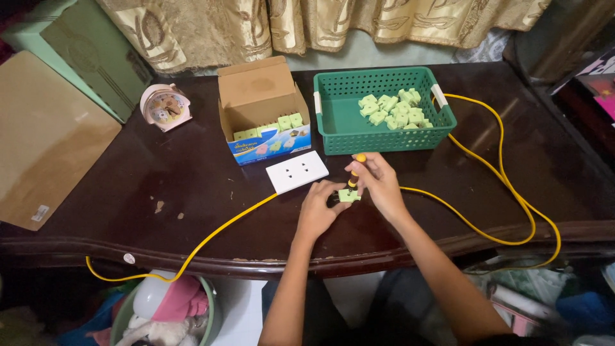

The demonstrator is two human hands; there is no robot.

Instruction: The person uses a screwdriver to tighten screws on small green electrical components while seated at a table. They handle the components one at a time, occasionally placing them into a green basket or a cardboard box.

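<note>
Left hand (318, 206) pins the small green socket piece (349, 196) just below the green basket (384, 138) — right hand (378, 182) clenched on the yellow-handled screwdriver (354, 174), upright. If the tip slips off, I'd say it jabs those left fingers.

A pink clock (166, 107) stands beside gold curtains (269, 22).

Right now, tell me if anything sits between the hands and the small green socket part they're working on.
Nothing visible does. The left hand already touches the green socket part on the table, and the right hand holds a yellow-handled screwdriver down on it. The yellow cable passes beside them.
</note>
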